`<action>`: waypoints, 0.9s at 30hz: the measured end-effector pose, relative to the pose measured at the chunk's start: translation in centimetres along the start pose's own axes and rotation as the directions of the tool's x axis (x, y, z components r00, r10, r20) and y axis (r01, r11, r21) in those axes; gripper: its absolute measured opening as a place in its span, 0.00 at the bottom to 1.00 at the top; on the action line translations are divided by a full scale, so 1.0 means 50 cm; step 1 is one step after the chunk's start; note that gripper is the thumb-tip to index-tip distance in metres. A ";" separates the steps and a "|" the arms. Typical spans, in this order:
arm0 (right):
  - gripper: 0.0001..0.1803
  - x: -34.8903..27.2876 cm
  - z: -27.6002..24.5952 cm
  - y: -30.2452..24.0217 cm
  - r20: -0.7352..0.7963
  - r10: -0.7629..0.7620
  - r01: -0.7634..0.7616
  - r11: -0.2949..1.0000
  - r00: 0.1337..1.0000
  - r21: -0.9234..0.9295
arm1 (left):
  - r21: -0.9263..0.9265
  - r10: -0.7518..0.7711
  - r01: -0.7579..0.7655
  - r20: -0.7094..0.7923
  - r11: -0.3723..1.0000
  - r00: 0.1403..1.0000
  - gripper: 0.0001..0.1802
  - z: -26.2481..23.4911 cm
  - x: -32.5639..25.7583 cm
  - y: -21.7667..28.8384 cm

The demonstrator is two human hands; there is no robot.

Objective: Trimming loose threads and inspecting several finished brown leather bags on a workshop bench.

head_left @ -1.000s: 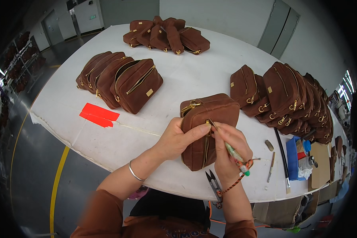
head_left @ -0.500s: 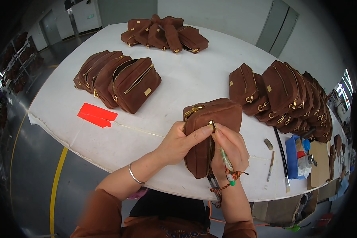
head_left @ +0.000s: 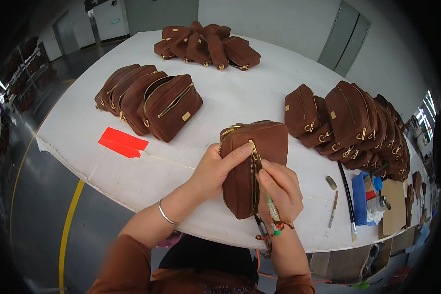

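A brown suede pouch (head_left: 254, 164) with a gold zipper lies on the near part of the white table (head_left: 240, 93), just in front of the person, its zippered face turned up. The left hand (head_left: 215, 169) wraps around the pouch's left side, fingers curled over the top edge with the thumb pressed near the zipper pull, so it has firm hold of the pouch. The right hand (head_left: 279, 188) rests against the pouch's right side, closed around a thin pen-like tool (head_left: 271, 208) with a green end, its tip pointing up toward the zipper line. A silver bangle (head_left: 165, 215) sits on the left wrist and a beaded bracelet (head_left: 274, 230) on the right.

Just below the right hand, scissors (head_left: 260, 226) lie at the table's near edge. To the right lie a long dark brush (head_left: 347, 198), a small wooden stick (head_left: 333, 209) and a blue cloth (head_left: 361, 198) with small items on it. Further out, a row of matching brown pouches (head_left: 149, 100) stands at the left, another row (head_left: 350, 125) at the right, and a pile (head_left: 206, 44) at the far side. Strips of red tape (head_left: 122, 142) lie on the table left of the held pouch
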State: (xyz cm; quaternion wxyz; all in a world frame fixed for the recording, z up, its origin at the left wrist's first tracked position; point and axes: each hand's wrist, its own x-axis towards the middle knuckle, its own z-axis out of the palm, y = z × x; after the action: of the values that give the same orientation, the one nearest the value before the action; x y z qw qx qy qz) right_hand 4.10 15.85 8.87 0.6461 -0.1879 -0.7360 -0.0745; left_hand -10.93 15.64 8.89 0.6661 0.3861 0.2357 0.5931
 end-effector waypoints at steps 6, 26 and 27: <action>0.15 -0.005 -0.008 0.007 0.016 0.132 -0.132 0.991 0.991 0.029 | -0.011 0.033 -0.032 0.018 0.999 0.999 0.14 -0.003 0.002 0.010; 0.07 0.017 -0.055 0.036 0.344 0.691 -0.627 0.204 0.636 0.752 | 0.104 -0.301 0.293 0.076 0.950 0.950 0.17 -0.094 -0.003 0.110; 0.07 0.018 -0.051 0.032 0.342 0.693 -0.628 0.204 0.635 0.751 | 0.104 -0.305 0.296 0.077 0.949 0.949 0.17 -0.088 -0.001 0.105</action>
State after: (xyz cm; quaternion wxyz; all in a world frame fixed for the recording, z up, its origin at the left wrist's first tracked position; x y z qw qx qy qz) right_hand 6.96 16.55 9.92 0.6460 -0.1561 -0.5023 0.5532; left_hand -17.53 16.60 10.47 0.7404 0.4027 0.2877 0.4547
